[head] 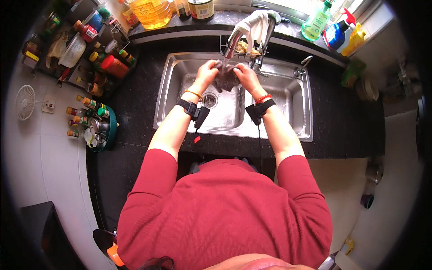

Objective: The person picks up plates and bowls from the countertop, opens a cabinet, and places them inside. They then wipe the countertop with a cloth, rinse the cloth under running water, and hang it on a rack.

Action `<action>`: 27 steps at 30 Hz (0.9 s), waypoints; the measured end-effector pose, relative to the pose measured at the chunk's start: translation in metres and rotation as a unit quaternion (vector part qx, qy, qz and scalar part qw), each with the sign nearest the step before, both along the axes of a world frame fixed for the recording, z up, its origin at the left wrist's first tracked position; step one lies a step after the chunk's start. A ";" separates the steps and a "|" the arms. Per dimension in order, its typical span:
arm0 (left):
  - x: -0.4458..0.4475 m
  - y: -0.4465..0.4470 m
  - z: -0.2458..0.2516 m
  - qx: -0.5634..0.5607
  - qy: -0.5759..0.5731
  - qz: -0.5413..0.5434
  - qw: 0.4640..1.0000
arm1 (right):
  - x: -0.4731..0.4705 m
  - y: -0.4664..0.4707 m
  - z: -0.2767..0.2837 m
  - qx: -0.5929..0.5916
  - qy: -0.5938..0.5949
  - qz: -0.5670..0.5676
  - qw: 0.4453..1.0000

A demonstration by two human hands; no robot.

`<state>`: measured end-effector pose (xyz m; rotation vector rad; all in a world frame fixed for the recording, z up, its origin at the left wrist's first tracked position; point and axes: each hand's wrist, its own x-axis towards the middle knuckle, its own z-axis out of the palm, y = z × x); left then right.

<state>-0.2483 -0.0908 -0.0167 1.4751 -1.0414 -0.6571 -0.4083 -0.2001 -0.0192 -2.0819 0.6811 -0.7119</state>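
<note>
A dark grey-brown cloth [226, 79] is stretched between my two hands over the left basin of a double stainless steel sink [189, 123]. My left hand [207, 73] pinches its left edge, and my right hand [246, 76] pinches the right edge. Water runs from the faucet spout [232, 45] onto the cloth between them. A pale cloth [258, 27] hangs over the faucet's neck. Below the hands, towards me, the basin's drain strainer [209, 100] shows. Both wrists carry black straps with small devices and cables.
A wire basket [222, 49] hangs behind the faucet. Bottles of cleaner, one a green pump bottle [316, 23], line the sill at right. An oil jug [152, 13] stands back left. At left are a teal tray [111, 130] of seasoning bottles and a crowded rack. A small tap [299, 71] rises at the sink's right corner.
</note>
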 end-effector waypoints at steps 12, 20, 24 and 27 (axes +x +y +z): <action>-0.009 0.004 -0.010 0.000 0.039 -0.006 0.999 | 0.007 0.001 0.010 -0.056 0.047 -0.081 0.994; -0.021 -0.013 -0.008 0.033 0.020 0.010 0.999 | 0.008 0.017 -0.003 0.266 -0.042 0.055 0.961; -0.027 -0.003 0.002 0.053 -0.021 -0.012 0.998 | 0.021 0.019 0.002 0.110 -0.033 0.050 0.992; -0.034 0.007 -0.001 0.026 0.059 0.139 0.988 | 0.029 0.021 0.007 0.287 -0.072 -0.020 0.955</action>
